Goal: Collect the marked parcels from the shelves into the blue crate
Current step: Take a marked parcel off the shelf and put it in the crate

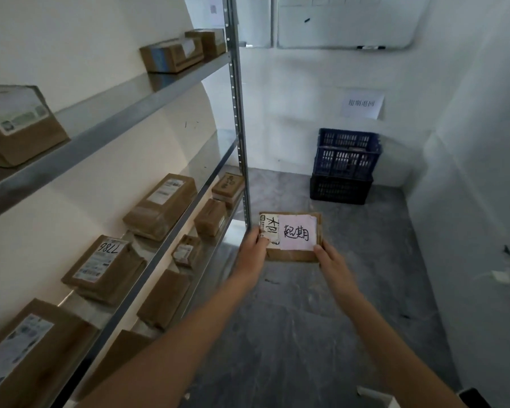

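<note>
both hands [252,245] | gripping marked parcel [295,254] | fingers underneath hidden

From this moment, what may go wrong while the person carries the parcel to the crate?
1. The left hand and right hand pinch only the near edge of the parcel, so this grip may slip and the parcel may tip forward.
2. The blue crate stands on a black crate; a careless drop could shift the stack.
3. The pink note might come loose.
</note>
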